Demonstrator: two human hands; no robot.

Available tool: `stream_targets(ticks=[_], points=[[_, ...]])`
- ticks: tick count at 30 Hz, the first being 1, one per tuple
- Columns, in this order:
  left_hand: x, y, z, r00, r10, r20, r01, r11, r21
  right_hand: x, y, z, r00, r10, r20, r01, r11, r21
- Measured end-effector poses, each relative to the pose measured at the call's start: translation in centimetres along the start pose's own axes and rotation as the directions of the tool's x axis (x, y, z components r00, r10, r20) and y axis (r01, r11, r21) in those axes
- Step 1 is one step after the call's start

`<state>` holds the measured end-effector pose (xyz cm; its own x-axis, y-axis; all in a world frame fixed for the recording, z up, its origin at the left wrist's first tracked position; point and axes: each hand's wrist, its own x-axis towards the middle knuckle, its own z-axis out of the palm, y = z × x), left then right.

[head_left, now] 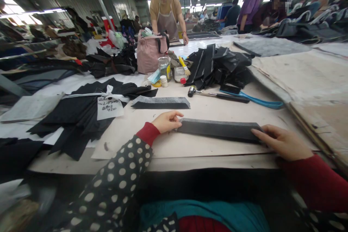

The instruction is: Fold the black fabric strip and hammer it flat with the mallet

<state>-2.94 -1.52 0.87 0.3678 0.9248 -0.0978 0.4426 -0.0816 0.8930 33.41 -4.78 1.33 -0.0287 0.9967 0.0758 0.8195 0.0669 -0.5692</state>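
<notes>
A long black strip (217,129) with a grey upper edge lies lengthwise in front of me, between my hands. My left hand (168,121) pinches its left end between thumb and fingers. At the right end, my right hand (280,140) holds the strip with the thumb on top and the fingers at the far edge. Just beyond my left hand rests a second, shorter black strip (161,103) with a grey upper part. Both lie over a pale board (198,148).
Black pieces (81,108) tied with white cloth bear a handwritten tag (108,108) at left. Farther back are a hammer (201,92), a blue strap (261,100), jars, a brush (185,66), a pink bag (149,52) and a black heap (217,63). A person (167,11) stands across the table.
</notes>
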Motion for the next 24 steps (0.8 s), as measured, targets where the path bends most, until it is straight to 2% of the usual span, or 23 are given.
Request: stream_targets(ticks=[3, 5, 12, 24], points=[[0.0, -0.2, 0.0, 1.000, 0.003, 0.005, -0.004, 1.000, 0.022, 0.2, 0.3, 0.0, 0.988, 0.077, 0.133, -0.062, 0.992, -0.112], [0.0, -0.4, 0.0, 1.000, 0.005, 0.004, -0.005, 0.999, 0.038, 0.2, 0.3, 0.1, 0.983, 0.109, 0.151, -0.088, 0.986, -0.141], [0.0, -0.5, 0.1, 1.000, 0.012, -0.001, -0.011, 0.992, 0.125, 0.1, -0.1, 0.6, 0.982, 0.167, 0.086, -0.147, 0.968, -0.205], [-0.1, -0.6, 0.4, 0.999, 0.051, -0.012, -0.046, 0.968, 0.246, 0.1, -0.2, 1.3, 0.998, 0.059, -0.008, -0.059, 0.967, -0.246]])
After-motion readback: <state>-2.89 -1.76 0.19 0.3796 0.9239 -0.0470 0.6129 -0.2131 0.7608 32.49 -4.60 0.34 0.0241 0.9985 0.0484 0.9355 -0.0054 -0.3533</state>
